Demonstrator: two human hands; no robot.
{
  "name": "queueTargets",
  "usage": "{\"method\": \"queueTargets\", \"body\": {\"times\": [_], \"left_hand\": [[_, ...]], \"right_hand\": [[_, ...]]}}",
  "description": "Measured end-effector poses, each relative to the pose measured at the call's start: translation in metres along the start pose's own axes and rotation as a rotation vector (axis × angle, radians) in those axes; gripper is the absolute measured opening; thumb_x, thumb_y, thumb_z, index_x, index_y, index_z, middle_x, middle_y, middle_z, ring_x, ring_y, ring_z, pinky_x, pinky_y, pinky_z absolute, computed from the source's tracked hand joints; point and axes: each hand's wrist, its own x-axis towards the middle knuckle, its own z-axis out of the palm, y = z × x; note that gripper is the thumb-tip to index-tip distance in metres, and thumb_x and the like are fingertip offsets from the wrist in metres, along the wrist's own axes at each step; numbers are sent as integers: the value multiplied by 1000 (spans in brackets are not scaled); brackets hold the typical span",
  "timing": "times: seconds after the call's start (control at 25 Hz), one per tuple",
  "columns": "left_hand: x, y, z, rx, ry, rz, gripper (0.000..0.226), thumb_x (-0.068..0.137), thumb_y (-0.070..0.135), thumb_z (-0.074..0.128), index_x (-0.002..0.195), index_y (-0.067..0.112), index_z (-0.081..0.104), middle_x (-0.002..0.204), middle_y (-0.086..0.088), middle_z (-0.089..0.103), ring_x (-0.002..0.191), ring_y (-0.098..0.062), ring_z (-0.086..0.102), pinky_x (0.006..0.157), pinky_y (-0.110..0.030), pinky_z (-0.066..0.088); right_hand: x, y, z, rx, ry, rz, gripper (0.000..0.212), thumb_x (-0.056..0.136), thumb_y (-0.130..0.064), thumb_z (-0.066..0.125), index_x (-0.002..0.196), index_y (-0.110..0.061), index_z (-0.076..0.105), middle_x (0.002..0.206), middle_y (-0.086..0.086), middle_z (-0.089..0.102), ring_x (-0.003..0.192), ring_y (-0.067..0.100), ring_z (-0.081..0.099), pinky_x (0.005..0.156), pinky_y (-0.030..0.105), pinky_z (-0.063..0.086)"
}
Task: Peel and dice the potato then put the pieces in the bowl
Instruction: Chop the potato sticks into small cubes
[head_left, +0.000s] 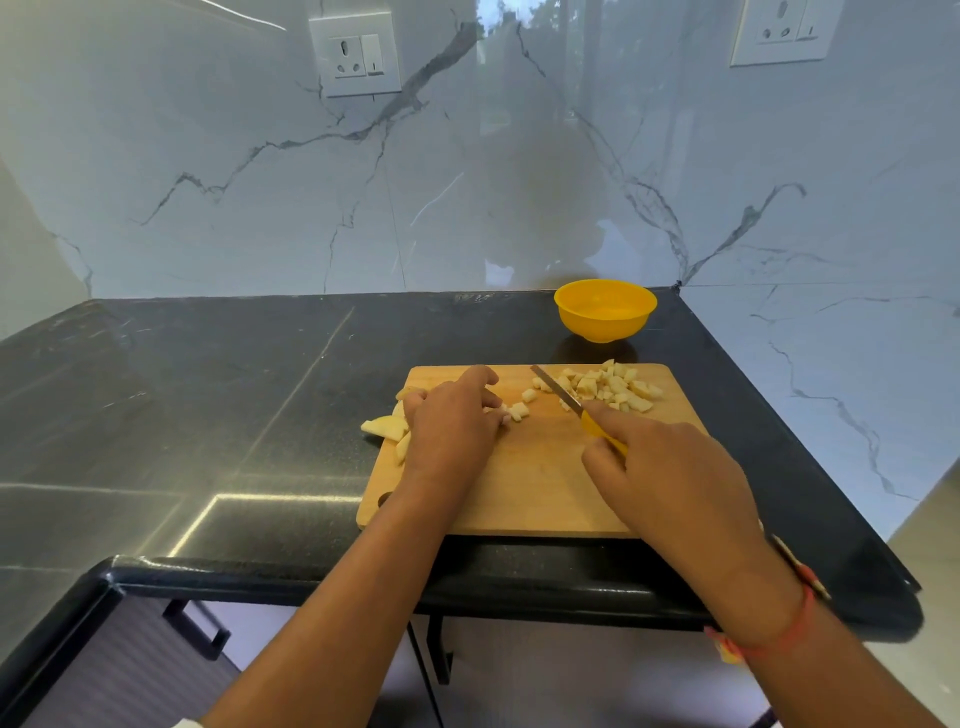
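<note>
A wooden cutting board (524, 493) lies on the dark counter. My left hand (454, 418) curls over a potato strip (511, 412) near the board's middle and holds it down. My right hand (670, 467) grips a yellow-handled knife (558, 391), forefinger along its spine, blade pointing up and left. A pile of diced potato (613, 387) sits at the board's far right. Larger potato wedges (385, 426) lie at the board's left edge, partly hidden by my left hand. The yellow bowl (605, 310) stands behind the board and looks to hold nothing.
The black counter (208, 415) stretches to the left. A marble wall (467, 182) with two sockets rises behind, and a side wall closes the right. The counter's front edge runs just under the board, with cabinet handles below.
</note>
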Motion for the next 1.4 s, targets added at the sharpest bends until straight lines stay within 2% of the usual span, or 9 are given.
{"method": "queueTargets", "body": {"times": [0.08, 0.16, 0.36, 0.64, 0.8, 0.92, 1.12, 1.24, 1.4], "left_hand": [[1, 4, 0, -10, -42, 37, 39, 92, 29, 69, 128, 26, 57, 107, 10, 73, 105, -12, 62, 96, -30, 42], [4, 7, 0, -13, -73, 54, 40, 91, 25, 70, 129, 22, 57, 110, 6, 73, 103, -13, 64, 85, -28, 51], [14, 18, 5, -40, -110, 66, 37, 90, 22, 72, 125, 19, 59, 108, 3, 72, 97, -12, 65, 83, -27, 53], [19, 31, 15, -147, -101, 60, 36, 86, 20, 76, 119, 18, 62, 103, 4, 73, 93, -10, 66, 87, -26, 55], [21, 22, 0, -218, -90, 47, 31, 85, 13, 76, 113, 21, 66, 99, 6, 71, 88, -3, 65, 84, -21, 55], [27, 4, -28, -100, -145, 70, 24, 86, 16, 76, 109, 23, 70, 94, 12, 68, 83, 2, 61, 74, -9, 45], [34, -29, -61, 204, -296, 37, 21, 90, 31, 71, 109, 23, 72, 108, 5, 70, 94, -9, 60, 80, -24, 46], [36, -33, -62, 247, -374, 16, 30, 91, 37, 68, 117, 22, 70, 114, 5, 68, 101, -13, 60, 82, -26, 45], [39, -32, -64, 240, -470, 30, 26, 94, 35, 64, 117, 24, 71, 117, 5, 69, 105, -15, 61, 95, -33, 50]], "right_hand": [[11, 6, 9, 81, -36, 53, 46, 94, -43, 40, 140, -45, 47, 65, -13, 56, 56, 9, 53, 51, 32, 53], [14, 10, 16, 148, -45, 85, 46, 94, -42, 42, 139, -43, 49, 67, -14, 57, 57, 9, 54, 50, 31, 52], [13, 17, 24, 185, 4, 109, 45, 94, -45, 41, 138, -39, 51, 63, -17, 54, 55, 7, 52, 44, 22, 36], [14, 17, 25, 153, -32, 118, 48, 94, -48, 38, 141, -41, 47, 75, -16, 59, 61, 7, 54, 51, 28, 51], [11, 16, 26, 130, -26, 73, 48, 93, -51, 37, 139, -45, 46, 64, -18, 53, 55, 6, 51, 43, 23, 42], [8, 13, 26, 103, -44, -9, 49, 92, -54, 33, 139, -49, 44, 63, -18, 53, 55, 5, 50, 45, 23, 42], [6, 3, 29, 131, -65, -48, 48, 92, -52, 35, 139, -49, 44, 67, -18, 54, 59, 4, 50, 50, 24, 45], [5, 1, 31, 121, -51, -53, 47, 93, -52, 36, 140, -48, 43, 66, -19, 52, 58, 3, 49, 47, 21, 38], [3, 2, 31, 113, -36, -56, 47, 93, -53, 36, 140, -47, 45, 64, -19, 52, 57, 2, 48, 46, 20, 35]]}}
